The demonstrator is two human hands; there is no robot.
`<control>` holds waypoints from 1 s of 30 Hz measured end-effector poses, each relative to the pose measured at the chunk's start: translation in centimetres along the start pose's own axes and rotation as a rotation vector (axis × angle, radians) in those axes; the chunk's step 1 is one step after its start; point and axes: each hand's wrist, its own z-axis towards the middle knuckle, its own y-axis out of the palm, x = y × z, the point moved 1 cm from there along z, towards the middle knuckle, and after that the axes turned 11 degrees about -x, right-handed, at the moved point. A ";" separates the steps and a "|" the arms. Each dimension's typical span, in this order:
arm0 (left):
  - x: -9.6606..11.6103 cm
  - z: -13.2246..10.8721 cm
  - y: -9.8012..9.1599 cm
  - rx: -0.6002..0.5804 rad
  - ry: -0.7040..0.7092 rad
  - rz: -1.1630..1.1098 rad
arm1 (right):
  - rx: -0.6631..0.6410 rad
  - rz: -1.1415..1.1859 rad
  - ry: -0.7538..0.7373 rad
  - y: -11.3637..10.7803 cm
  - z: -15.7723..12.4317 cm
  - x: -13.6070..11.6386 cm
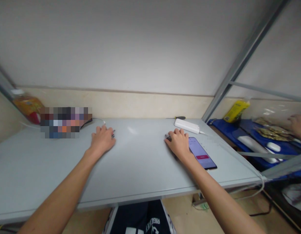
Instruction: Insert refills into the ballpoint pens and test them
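Note:
On the left half of the white table, my left hand rests palm down with its fingers curled. A small dark metallic piece shows at its thumb side, mostly hidden by the fingers. My right hand is also curled low over the tabletop, closed on another small dark metallic piece. Neither piece shows enough to tell its kind. A phone with a lit screen lies just right of my right hand, partly behind the wrist.
Behind the phone lie a white power strip with a cable and a screwdriver. A bottle of orange liquid and a blurred-out item stand at back left. Beyond the metal post, another person's hand is near plastic-bagged items.

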 end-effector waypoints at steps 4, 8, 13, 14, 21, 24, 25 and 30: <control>0.0 0.1 -0.1 -0.048 -0.017 0.026 | 0.000 -0.013 -0.015 0.2 -0.3 -0.2; 0.1 0.2 -0.3 -0.100 -0.007 0.060 | -0.009 -0.029 -0.024 0.2 -0.3 -0.3; 0.3 0.1 -0.5 -0.109 0.002 0.075 | -0.008 -0.029 -0.052 0.1 0.0 0.3; 0.3 0.1 -0.6 -0.110 0.005 0.073 | -0.004 -0.025 -0.057 0.1 0.0 0.4; 0.7 0.2 -0.1 -0.076 0.091 -0.007 | 0.067 0.094 -0.130 -0.1 -0.3 -0.8; 1.4 0.3 0.3 -0.037 0.219 -0.125 | 0.069 0.198 -0.203 -0.3 -0.8 -2.6; 1.8 0.2 0.4 -0.023 0.272 -0.184 | 0.067 0.241 -0.233 -0.4 -1.0 -3.3; 4.7 -0.8 0.7 0.030 0.546 -0.565 | 0.050 0.459 -0.475 -0.1 -1.7 -6.5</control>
